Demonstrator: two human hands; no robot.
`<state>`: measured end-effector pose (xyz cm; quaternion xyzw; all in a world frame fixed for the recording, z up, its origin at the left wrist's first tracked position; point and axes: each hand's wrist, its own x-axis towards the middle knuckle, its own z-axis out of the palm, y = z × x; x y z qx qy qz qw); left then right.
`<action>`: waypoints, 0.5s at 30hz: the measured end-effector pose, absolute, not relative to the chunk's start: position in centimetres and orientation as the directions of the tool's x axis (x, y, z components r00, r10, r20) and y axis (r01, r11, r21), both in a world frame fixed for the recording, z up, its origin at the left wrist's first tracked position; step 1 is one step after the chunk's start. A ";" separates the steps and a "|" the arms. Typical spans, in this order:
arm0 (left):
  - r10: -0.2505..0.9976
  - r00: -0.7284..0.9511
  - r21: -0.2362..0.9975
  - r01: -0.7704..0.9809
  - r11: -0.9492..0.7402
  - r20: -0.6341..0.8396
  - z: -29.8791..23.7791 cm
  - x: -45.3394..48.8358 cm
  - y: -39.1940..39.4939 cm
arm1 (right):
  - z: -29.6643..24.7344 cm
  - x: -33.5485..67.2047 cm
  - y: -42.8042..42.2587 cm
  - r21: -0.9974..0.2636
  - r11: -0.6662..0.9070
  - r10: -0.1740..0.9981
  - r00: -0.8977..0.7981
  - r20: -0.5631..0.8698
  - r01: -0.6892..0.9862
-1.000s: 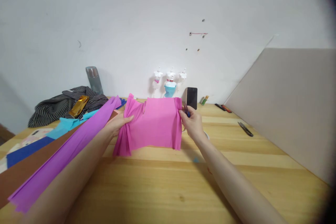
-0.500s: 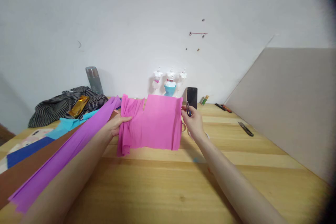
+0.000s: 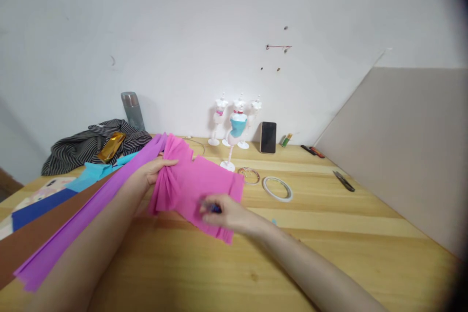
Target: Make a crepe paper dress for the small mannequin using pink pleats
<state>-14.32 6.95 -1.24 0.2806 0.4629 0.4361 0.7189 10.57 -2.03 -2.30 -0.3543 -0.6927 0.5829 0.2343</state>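
Note:
My left hand (image 3: 153,171) pinches the gathered left edge of a pink crepe paper sheet (image 3: 190,183), which lies tilted over the wooden table (image 3: 329,234). My right hand (image 3: 228,214) is at the sheet's lower right edge, closed around small blue-handled scissors (image 3: 215,208); it is blurred by motion. Most of the scissors are hidden in the fingers.
A long purple paper strip (image 3: 91,209), brown, blue and cyan sheets lie at the left. Behind stand three small mannequin figures (image 3: 236,122), a phone (image 3: 268,137), a grey flask (image 3: 132,110) and striped cloth (image 3: 91,144). Tape rings (image 3: 278,188) and snips (image 3: 342,181) lie right, beside a leaning grey board (image 3: 413,151).
My right hand left the sheet's upper right corner and swept down to its lower edge. The pink sheet dropped and tilted toward the table, uncovering the mannequins and tape rings.

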 end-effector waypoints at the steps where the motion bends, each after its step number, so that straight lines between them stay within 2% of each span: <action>1: 0.877 0.184 0.790 -0.383 0.479 -0.443 -0.9 -14.8 7.1 | -2.5 10.5 -2.4 -0.946 0.123 0.680 -0.720 -0.140 0.300; 4: 0.872 0.136 0.733 -0.491 0.472 -0.471 0.4 -15.8 7.3 | -2.7 10.5 -3.0 -0.893 0.245 0.506 -0.836 -0.214 0.377; 7: 0.916 0.021 0.701 -0.636 0.322 -0.401 1.4 -15.3 7.2 | -3.3 10.3 -3.0 -0.907 0.224 0.482 -0.850 -0.215 0.356; 9: 0.932 -0.030 0.690 -0.681 0.247 -0.362 1.6 -14.4 7.1 | -4.2 10.1 -2.3 -0.936 0.091 0.578 -0.783 -0.229 0.341; 11: 0.939 -0.043 0.693 -0.686 0.220 -0.341 1.2 -13.4 7.2 | -5.0 10.1 -1.3 -0.963 -0.061 0.727 -0.650 -0.223 0.262; 13: 0.935 -0.054 0.702 -0.676 0.224 -0.350 0.4 -12.7 7.3 | -5.7 10.3 -0.2 -0.983 -0.157 0.838 -0.513 -0.186 0.100; 15: 0.923 -0.067 0.711 -0.660 0.243 -0.378 -0.5 -12.3 7.4 | -6.1 10.6 0.5 -0.962 -0.260 0.865 -0.461 -0.195 -0.081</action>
